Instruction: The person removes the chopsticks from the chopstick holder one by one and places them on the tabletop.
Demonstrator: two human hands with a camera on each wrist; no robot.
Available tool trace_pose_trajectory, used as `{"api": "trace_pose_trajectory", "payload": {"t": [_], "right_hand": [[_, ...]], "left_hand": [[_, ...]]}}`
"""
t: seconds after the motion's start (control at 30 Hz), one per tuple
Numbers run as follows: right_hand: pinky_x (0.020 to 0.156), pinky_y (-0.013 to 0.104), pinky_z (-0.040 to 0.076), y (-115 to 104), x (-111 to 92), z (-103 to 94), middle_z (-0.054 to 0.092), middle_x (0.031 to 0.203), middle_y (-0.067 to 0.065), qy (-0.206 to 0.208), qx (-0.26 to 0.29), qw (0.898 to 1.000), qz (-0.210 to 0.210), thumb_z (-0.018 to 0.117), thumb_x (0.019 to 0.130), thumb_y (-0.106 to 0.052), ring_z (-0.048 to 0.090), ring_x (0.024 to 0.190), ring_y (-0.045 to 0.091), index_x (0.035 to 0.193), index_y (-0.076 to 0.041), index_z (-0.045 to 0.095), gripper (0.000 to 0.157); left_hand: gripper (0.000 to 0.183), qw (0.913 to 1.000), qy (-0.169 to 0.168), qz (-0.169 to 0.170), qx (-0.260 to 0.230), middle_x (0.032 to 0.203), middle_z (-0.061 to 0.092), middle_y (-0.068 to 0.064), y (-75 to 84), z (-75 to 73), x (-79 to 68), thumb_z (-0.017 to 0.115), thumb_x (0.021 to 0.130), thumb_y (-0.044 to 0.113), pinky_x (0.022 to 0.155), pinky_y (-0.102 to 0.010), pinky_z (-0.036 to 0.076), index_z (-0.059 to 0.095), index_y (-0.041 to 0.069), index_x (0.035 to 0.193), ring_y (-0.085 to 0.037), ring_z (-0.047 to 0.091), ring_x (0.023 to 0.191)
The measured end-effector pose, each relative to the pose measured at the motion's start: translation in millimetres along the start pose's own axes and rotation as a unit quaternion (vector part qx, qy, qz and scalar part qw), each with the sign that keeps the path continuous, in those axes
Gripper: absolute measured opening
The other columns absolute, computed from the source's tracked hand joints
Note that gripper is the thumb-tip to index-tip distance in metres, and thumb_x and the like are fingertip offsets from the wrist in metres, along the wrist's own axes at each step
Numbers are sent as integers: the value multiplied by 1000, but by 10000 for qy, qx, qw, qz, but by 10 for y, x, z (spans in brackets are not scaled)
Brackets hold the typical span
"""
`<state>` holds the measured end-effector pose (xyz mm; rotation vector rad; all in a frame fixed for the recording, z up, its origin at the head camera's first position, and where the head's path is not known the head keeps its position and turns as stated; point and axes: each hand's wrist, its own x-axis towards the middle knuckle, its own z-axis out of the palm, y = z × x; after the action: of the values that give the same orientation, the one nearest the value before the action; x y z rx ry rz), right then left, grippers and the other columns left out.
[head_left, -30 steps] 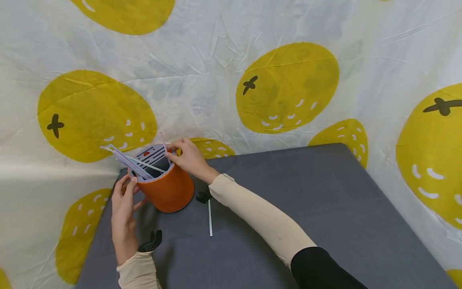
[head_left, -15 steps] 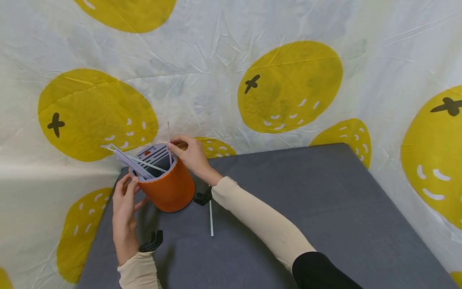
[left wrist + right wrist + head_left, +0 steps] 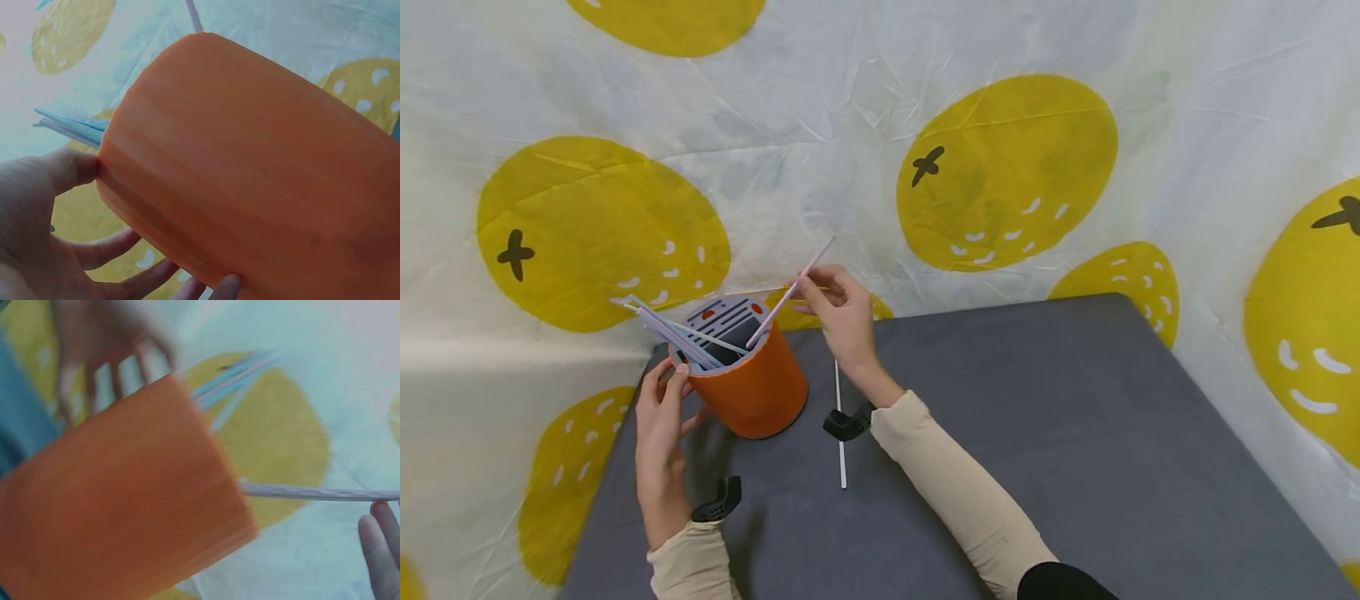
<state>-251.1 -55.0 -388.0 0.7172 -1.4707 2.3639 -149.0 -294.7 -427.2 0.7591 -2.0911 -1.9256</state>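
An orange utensil holder (image 3: 748, 396) with a slotted lilac top (image 3: 722, 312) stands at the left of the table. Several pale straws (image 3: 681, 337) lean out of its open compartment toward the left. My left hand (image 3: 658, 433) grips the holder's left side, thumb near the rim and fingers along the wall, as the left wrist view (image 3: 69, 219) shows. Above the right rim, my right hand (image 3: 842, 317) pinches a pink straw (image 3: 790, 292) near its middle. That straw slants up to the right, its lower end at the compartment's right edge.
A single white straw (image 3: 842, 458) lies on the dark grey table (image 3: 1037, 433), right of the holder and partly under the right wrist. A white cloth (image 3: 820, 192) with yellow fruit prints hangs behind and left of the table.
My right hand has moved right and slightly up, drawing the pink straw mostly out of the holder and tilting it rightward. The left hand has stayed in place on the holder.
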Motion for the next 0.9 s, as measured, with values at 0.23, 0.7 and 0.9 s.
{"api": "trace_pose_trajectory", "payload": {"t": [0.23,0.7,0.9], "right_hand": [[81,44,66,-55,-111,-316,76,102,5,844,1110,9885,585,64,104,-8,78,90,19,117,4,63,18],[65,41,66,198,-530,-1034,77,101,20,1372,-10,9706,1979,71,100,-10,75,73,17,113,3,74,19],[64,39,66,398,-736,-1172,76,108,26,1022,-920,9455,2952,73,99,-16,73,73,15,118,1,75,25]], "left_hand": [[64,10000,69,47,22,161,40,-2,8,-3,4,54,104,55,73,-21,62,37,31,160,-20,45,138],[63,9999,50,121,-64,156,43,-2,27,28,45,55,104,55,74,-23,63,39,31,159,-18,48,134],[62,9999,43,101,-41,158,43,-2,22,27,51,55,104,54,73,-21,62,39,30,159,-16,49,130]]}}
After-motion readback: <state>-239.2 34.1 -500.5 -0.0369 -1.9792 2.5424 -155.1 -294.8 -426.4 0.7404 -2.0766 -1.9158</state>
